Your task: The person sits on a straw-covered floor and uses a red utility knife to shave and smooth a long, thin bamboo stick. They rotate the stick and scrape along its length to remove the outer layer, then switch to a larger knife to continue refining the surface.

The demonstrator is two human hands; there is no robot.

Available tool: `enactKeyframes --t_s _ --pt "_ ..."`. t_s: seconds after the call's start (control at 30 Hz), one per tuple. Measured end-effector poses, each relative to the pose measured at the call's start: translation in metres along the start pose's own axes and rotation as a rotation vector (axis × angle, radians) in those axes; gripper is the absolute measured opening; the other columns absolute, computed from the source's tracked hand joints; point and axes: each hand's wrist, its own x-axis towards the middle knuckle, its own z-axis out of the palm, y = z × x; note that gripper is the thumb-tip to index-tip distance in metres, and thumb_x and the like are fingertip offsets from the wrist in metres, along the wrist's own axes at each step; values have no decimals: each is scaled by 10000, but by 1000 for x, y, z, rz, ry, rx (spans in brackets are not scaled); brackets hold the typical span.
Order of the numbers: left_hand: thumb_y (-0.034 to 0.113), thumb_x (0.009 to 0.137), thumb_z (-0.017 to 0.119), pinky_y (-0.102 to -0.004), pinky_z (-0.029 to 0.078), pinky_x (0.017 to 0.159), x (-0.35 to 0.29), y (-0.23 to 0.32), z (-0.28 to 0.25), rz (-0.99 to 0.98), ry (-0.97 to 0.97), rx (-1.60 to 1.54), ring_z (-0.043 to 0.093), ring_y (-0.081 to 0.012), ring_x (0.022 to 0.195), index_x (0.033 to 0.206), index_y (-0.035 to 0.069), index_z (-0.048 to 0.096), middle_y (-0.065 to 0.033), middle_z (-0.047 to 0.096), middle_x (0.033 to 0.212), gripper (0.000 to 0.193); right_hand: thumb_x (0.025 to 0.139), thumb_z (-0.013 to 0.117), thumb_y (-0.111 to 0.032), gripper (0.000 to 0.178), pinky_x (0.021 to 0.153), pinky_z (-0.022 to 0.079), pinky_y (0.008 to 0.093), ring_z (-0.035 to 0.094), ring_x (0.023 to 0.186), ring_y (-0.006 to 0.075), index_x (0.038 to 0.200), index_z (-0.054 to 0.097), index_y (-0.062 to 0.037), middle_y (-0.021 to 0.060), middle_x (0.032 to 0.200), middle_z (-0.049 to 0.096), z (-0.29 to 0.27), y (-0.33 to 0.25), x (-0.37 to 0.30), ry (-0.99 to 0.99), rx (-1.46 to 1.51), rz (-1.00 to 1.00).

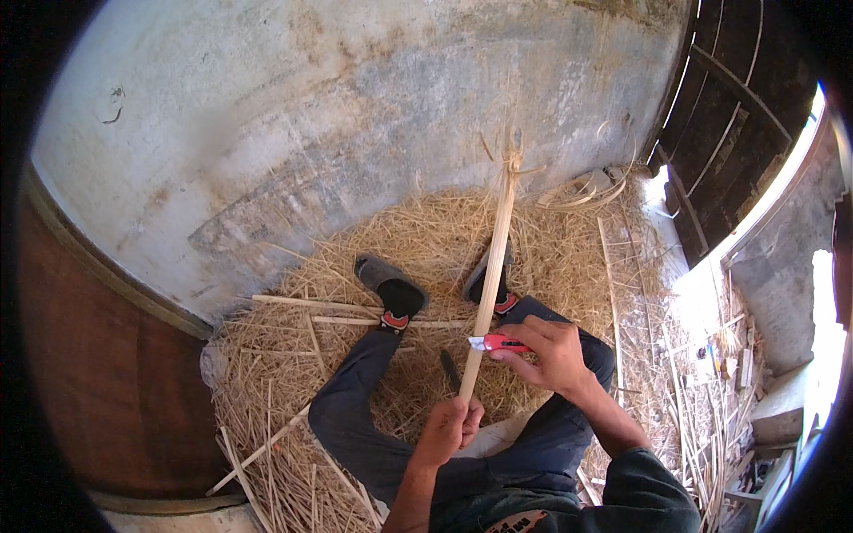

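Observation:
My right hand is closed around a red utility knife. Its pale blade end meets the side of a long, light bamboo strip. My left hand grips the near end of that strip, between my thighs. The strip points away from me toward the wall, and its far end is frayed into thin curled shavings. A dark, narrow blade-like piece shows just beyond my left hand; what it belongs to is hidden.
Straw-like shavings cover the floor around my legs and sandals. Loose bamboo strips lie at left and right. A stained wall stands ahead, a brown panel at left, a dark wooden door at far right.

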Motion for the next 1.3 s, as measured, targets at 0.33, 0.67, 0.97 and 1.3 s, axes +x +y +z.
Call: enactKeyframes --t_s 0.33,0.67,0.97,1.3 --pt "435 1145 376 -248 270 470 -2 22 14 21 50 172 323 -39 521 765 111 444 64 356 636 503 746 899 -252 326 509 468 341 602 564 204 1008 778 -99 22 724 628 -2 -7 -1 86 -17 -32" --pt "395 1147 394 -266 266 480 -7 31 19 -6 64 255 321 -51 534 724 119 397 61 349 624 505 775 879 -275 293 559 534 342 674 623 241 1001 781 -116 51 813 698 -5 3 3 144 -49 19" --pt "369 1142 424 -283 285 493 -15 21 14 -6 67 278 342 -63 541 717 110 403 52 367 622 497 765 888 -224 291 563 520 351 675 623 274 984 774 -71 98 779 691 -9 12 10 165 10 44" --pt "371 1142 423 -293 326 509 -31 4 8 -68 53 365 364 -67 533 700 100 450 43 405 610 520 866 815 -260 224 643 567 343 743 724 271 1003 806 -83 127 856 762 -36 43 37 219 -69 299"
